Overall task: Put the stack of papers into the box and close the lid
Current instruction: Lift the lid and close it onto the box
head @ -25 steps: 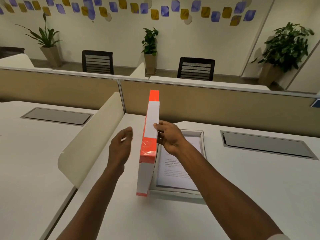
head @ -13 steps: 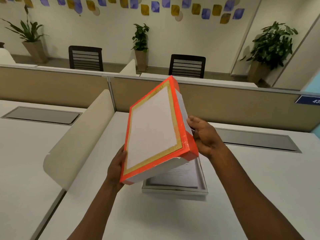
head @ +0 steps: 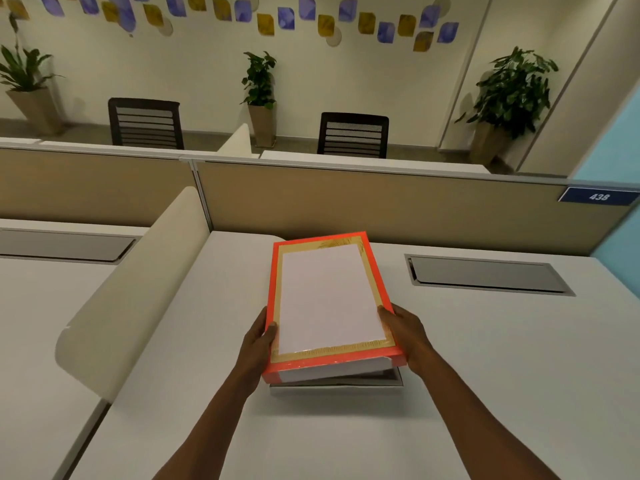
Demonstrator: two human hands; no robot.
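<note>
On the white desk [head: 485, 375], an orange-edged lid [head: 329, 299] tilts over the box [head: 346, 382]

Lid [head: 329, 299]: bright orange border, gold band with faint leaf print inside it, plain white centre panel; white side wall.
Box [head: 337, 384]: pale grey-white rim.
Tabletop [head: 485, 375]: plain white.
Partition [head: 381, 202], 12 o'clock: tan.
Number plate [head: 598, 196], 2 o'clock: dark blue, white digits.
Wall decals [head: 287, 18]: blue and mustard, scattered.
Chairs [head: 352, 135]: black, slatted.
</note>
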